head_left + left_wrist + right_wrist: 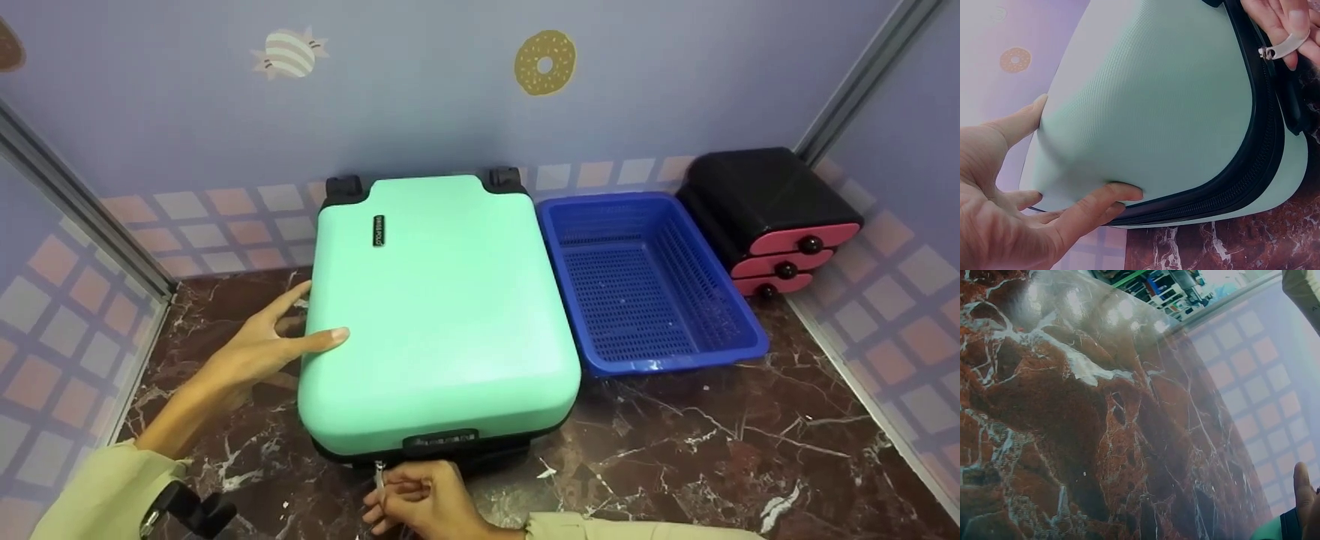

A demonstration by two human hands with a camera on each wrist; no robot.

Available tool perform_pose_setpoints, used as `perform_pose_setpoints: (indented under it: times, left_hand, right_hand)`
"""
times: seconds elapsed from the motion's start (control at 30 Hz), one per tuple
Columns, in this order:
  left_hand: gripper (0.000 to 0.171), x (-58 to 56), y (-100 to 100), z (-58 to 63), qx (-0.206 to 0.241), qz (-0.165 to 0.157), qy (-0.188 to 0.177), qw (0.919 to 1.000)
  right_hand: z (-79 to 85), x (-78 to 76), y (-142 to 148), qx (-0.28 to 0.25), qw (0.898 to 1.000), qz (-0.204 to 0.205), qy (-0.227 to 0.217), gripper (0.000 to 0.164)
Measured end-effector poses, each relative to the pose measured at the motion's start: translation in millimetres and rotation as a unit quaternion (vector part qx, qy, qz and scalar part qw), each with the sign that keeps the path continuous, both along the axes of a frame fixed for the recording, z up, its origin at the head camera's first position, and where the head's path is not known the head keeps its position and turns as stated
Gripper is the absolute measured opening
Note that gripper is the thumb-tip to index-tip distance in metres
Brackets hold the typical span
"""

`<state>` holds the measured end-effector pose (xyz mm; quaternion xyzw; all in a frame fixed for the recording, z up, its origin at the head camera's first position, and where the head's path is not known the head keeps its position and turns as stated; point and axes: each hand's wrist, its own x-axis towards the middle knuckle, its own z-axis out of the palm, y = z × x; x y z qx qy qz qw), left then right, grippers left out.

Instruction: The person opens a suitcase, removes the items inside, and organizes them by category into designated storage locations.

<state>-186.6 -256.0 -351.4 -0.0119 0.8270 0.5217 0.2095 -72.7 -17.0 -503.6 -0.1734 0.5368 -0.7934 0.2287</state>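
A mint-green hard-shell suitcase point(435, 300) lies flat on the marble table, its wheels toward the back wall. My left hand point(262, 349) rests on its left side, thumb on the top shell and the other fingers spread along the edge. In the left wrist view, a dark zipper point(1266, 140) runs round the shell's rim. At the near edge, my right hand point(427, 499) pinches the silver zipper pull point(1289, 46) between thumb and fingers, left of the black lock panel point(441, 439). Only a thumb point(1302, 486) and a suitcase corner show low in the right wrist view.
A blue perforated basket point(637, 281) stands close against the suitcase's right side. Behind it to the right is a black drawer box point(765, 195) with pink fronts and round knobs. Patterned walls point(427, 97) enclose the marble table point(697, 457) at the back and both sides.
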Motion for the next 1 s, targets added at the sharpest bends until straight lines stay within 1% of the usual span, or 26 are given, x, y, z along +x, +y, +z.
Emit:
perform_pose_setpoints:
  times: [0.13,0.23,0.37,0.47,0.6,0.7,0.83,1.0]
  left_hand:
    - [0.111,-0.4,-1.2,-0.6,-0.012,-0.005,0.000,0.9999]
    - [0.111,-0.5,-2.6,-0.8,-0.019,-0.007,0.000,0.9998]
    - [0.111,-1.4,-2.4,-0.5,-0.018,-0.009,0.000,0.9998]
    - [0.111,-1.4,-1.1,-0.1,-0.014,-0.007,-0.002,0.9999]
    - [0.110,0.5,-0.5,0.0,-0.007,-0.004,-0.001,1.0000]
    - [0.109,1.2,-0.2,-0.6,-0.003,-0.002,0.003,1.0000]
    - [0.110,0.3,1.2,-1.3,0.000,0.000,0.005,1.0000]
    - [0.109,1.3,0.7,-0.2,0.001,0.000,0.006,1.0000]
  right_hand:
    - [0.3,-0.2,-2.0,0.005,1.000,0.002,-0.004,0.032]
    - [0.7,-0.3,-4.3,0.009,1.000,0.002,-0.016,0.030]
    - [0.6,0.5,-6.9,0.003,0.999,-0.001,-0.034,0.030]
    - [-0.5,1.1,-7.9,-0.001,1.000,-0.002,-0.028,0.030]
    - [-1.4,0.0,-7.3,0.004,1.000,0.007,-0.005,0.030]
    - [-1.0,-0.9,-5.9,0.004,1.000,0.015,-0.004,0.030]
    - [-0.1,-0.4,-6.4,0.004,1.000,0.008,-0.009,0.029]
    - [-0.8,1.1,-10.2,0.011,1.000,-0.004,0.005,0.028]
